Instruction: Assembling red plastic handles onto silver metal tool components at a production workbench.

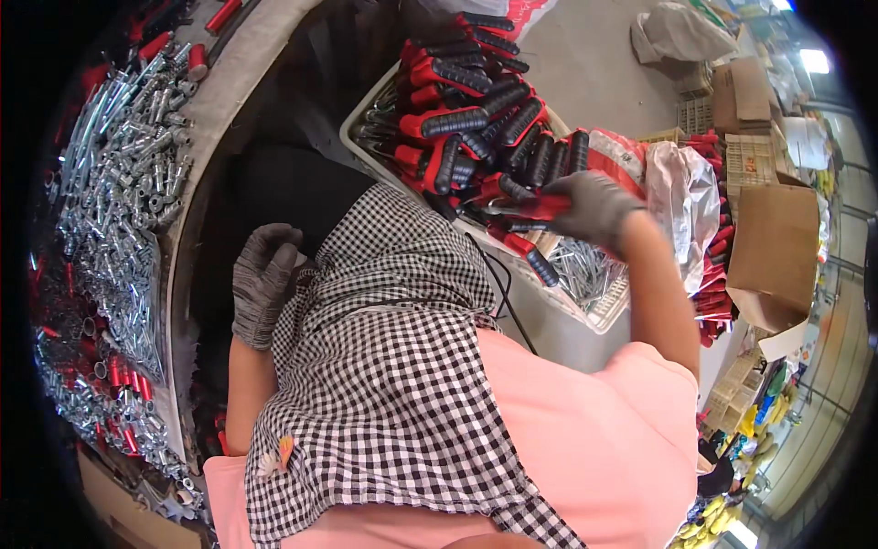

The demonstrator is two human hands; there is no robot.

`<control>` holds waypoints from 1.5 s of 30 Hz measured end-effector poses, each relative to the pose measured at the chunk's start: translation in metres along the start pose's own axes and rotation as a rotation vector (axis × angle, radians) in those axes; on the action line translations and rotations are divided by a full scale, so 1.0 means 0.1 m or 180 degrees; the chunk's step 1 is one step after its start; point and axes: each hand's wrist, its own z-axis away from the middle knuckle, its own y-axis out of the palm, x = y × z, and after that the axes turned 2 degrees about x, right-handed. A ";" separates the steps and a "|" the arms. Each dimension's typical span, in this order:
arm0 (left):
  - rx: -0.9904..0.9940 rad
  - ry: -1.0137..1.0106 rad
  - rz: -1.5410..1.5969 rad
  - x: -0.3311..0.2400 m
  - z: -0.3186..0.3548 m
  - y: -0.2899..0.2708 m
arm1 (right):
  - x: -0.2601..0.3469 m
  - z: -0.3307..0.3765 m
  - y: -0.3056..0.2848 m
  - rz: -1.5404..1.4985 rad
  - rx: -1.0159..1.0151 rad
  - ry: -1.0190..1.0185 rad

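Note:
My right hand [593,209], in a grey knit glove, grips a red-and-black handled tool [530,207] over a white plastic crate [604,316]. The crate holds a heap of several red-and-black tool handles [466,119] and metal shafts [576,270]. My left hand [263,279], also in a grey glove, rests with loosely curled fingers at the edge of my black-and-white checked apron [384,366]; nothing shows in it.
A curved workbench [197,165] at my left carries a mass of silver metal shafts [119,192] and small red parts [123,380]. At right are a plastic bag [681,197] of red handles, cardboard boxes [777,247] and stacked crates [750,156] on the grey floor.

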 end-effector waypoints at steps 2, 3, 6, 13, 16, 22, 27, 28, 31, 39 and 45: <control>0.0080 -0.0070 -0.0100 0.05 -0.03 0.03 | 0.00 -0.47 0.50 -0.0111 -0.0288 0.0285; 0.0094 -0.0221 -0.0080 0.05 -0.04 0.09 | -0.11 -0.83 0.99 0.0039 -0.0743 0.0168; 0.0055 -0.0264 -0.0709 0.08 0.00 0.21 | -0.17 -1.34 1.64 0.0718 -0.0962 -0.0004; 0.0336 -0.0003 -0.1656 0.12 0.00 0.16 | -0.57 -1.14 1.84 0.0800 -0.1183 -0.1392; 0.0319 0.0074 -0.1344 0.07 -0.05 0.23 | -1.01 -1.27 2.26 0.0759 -0.0760 -0.1498; 0.0497 -0.0527 -0.0849 0.16 -0.06 0.24 | -0.81 -1.08 2.04 0.1853 -0.0706 -0.1778; 0.0191 -0.0293 -0.1014 0.16 -0.07 -0.01 | -0.52 -0.55 1.50 0.1926 -0.1328 -0.2308; 0.0096 -0.0219 -0.1049 0.23 -0.05 -0.09 | -0.48 -0.59 1.40 0.1978 -0.1003 -0.2355; -0.0071 -0.0104 -0.1031 0.16 -0.03 -0.24 | 0.19 -0.79 1.10 0.2022 -0.0029 -0.2342; -0.0843 0.0324 -0.0317 0.14 0.17 -0.47 | 1.37 -1.21 -0.20 0.1903 0.1169 -0.3478; -0.1834 0.1065 -0.0742 -0.07 0.46 -0.79 | 3.42 -1.31 -0.96 0.0297 -0.0138 -0.4156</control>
